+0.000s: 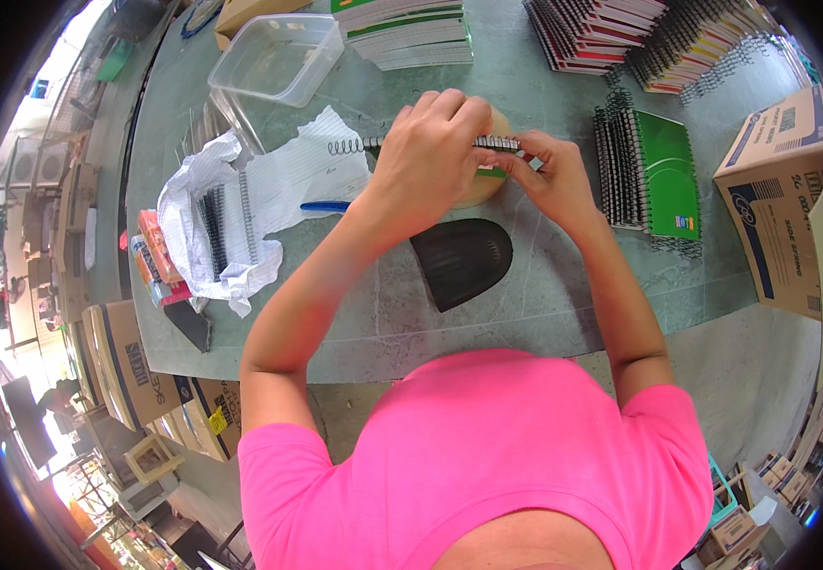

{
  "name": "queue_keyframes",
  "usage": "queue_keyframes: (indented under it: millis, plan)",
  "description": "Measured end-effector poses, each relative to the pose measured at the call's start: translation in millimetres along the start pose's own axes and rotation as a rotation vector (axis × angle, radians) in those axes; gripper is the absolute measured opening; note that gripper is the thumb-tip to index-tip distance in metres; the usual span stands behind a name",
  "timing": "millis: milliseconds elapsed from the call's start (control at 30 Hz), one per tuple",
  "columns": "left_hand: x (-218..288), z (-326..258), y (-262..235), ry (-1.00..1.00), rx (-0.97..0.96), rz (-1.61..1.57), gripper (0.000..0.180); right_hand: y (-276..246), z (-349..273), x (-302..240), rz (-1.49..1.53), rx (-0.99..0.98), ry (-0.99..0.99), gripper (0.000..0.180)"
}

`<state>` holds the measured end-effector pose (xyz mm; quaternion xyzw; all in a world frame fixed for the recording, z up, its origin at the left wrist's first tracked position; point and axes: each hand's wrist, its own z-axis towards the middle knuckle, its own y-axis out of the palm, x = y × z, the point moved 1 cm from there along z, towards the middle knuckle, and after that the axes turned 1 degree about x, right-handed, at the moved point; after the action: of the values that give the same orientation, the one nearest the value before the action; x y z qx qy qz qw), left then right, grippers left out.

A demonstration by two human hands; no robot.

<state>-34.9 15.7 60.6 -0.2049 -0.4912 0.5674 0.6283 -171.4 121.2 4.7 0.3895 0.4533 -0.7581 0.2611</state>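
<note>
Both hands meet over the middle of the table at a spiral notebook, seen nearly edge-on. Its wire coil [345, 146] sticks out past my left hand [435, 157], which is closed over the notebook's bound edge. My right hand [556, 176] pinches the coil's right end between thumb and fingers. A bit of green cover shows below the fingers; most of the notebook is hidden. Behind and under the hands stands a round beige object [502, 128], partly covered. Nearer me lies a black, round-ended flat piece [464, 264]. A blue slim tool [324, 206] rests left of my left wrist.
Left, crumpled white paper [179, 190] holds loose black coils [212, 228]. A clear plastic tub [278, 62] stands behind. Green notebooks [666, 176] are stacked right, with other notebook stacks [597, 33] at the back. An open cardboard box [777, 199] stands at the right edge.
</note>
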Motion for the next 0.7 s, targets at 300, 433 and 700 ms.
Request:
queue_keyframes:
  millis: [300, 433, 700]
  plan:
    - [5, 6, 16, 0.115, 0.041, -0.193, 0.017, 2, -3, 3, -0.014, 0.031, 0.027, 0.017]
    - [10, 8, 15, 0.029, -0.034, -0.163, 0.021, 4, -5, -2, -0.122, 0.08, -0.086, 0.014]
    - [7, 2, 16, 0.097, 0.099, -0.287, 0.014, 4, -7, -13, -0.094, 0.056, 0.04, 0.014]
